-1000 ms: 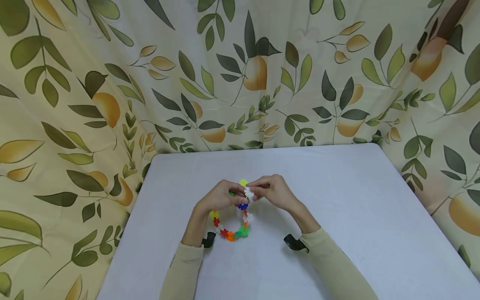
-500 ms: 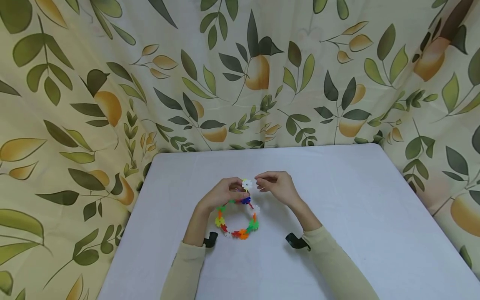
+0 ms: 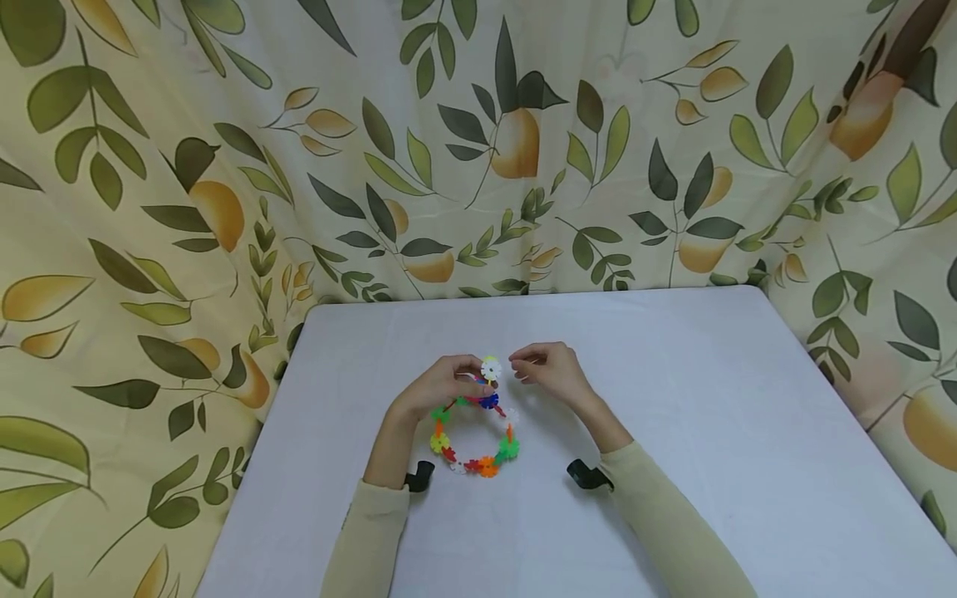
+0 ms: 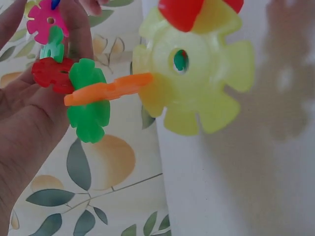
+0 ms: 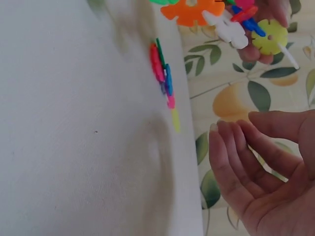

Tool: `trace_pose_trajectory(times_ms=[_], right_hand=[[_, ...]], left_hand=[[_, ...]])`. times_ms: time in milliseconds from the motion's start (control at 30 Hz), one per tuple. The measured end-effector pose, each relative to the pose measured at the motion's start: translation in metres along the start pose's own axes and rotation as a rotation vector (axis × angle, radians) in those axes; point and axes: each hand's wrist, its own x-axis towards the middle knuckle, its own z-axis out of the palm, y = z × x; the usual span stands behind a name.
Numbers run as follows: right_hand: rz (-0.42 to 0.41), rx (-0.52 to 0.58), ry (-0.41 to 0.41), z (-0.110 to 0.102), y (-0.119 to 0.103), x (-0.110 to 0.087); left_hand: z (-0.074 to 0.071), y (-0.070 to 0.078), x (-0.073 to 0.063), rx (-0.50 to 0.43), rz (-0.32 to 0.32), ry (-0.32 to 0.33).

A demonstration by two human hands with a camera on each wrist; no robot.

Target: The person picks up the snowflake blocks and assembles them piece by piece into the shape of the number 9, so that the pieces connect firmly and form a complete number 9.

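White tabletop (image 3: 673,399): multicoloured plastic flower-disc chain (image 3: 488,467), left hand (image 3: 439,389) pinching it; right hand (image 3: 555,374) (relaxed, empty); linking apparently underway, needing right-hand grip next.

1. The flower-piece chain (image 3: 488,467) in the left hand (image 3: 441,390) mixes green, orange, yellow, red, white, blue and pink.
2. The flower piece (image 3: 490,369) between that hand and the right hand (image 3: 557,372) is white.
3. The sleeves (image 3: 665,515) behind the hands are beige.
4. Beneath them, the worktop (image 3: 748,432) is white.
5. Beyond, the cream curtain (image 3: 478,232) bears green leaves and orange fruit.
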Motion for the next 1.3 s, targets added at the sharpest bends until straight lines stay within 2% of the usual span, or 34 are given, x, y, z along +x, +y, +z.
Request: trace_pose_trajectory(times_ms=[167, 300, 500, 633, 733, 867, 1033, 1300], right_hand=[[0.019, -0.063, -0.007, 0.005, 0.004, 0.006], [0.002, -0.147, -0.015, 0.01, 0.007, 0.012], [-0.048, -0.263, -0.126, 0.018, 0.013, 0.026], [-0.117, -0.414, -0.199, 0.023, 0.016, 0.034], [-0.152, -0.508, -0.227, 0.026, 0.014, 0.037], [-0.134, -0.591, -0.22, 0.031, 0.012, 0.038], [-0.125, -0.628, -0.182, 0.036, 0.01, 0.038], [-0.153, -0.708, -0.208, 0.038, 0.009, 0.042]], left_hand=[[-0.002, -0.001, 0.0, 0.024, 0.002, -0.023], [-0.003, -0.002, 0.0, 0.018, 0.002, -0.052], [-0.004, -0.003, -0.003, 0.085, 0.022, -0.094], [-0.005, -0.003, -0.004, 0.113, 0.056, -0.139], [-0.006, -0.002, -0.005, 0.116, 0.068, -0.148], [-0.007, -0.001, -0.007, 0.101, 0.048, -0.14], [-0.008, -0.001, -0.008, 0.006, 0.006, -0.157], [-0.012, -0.007, -0.006, -0.018, 0.081, -0.223]])
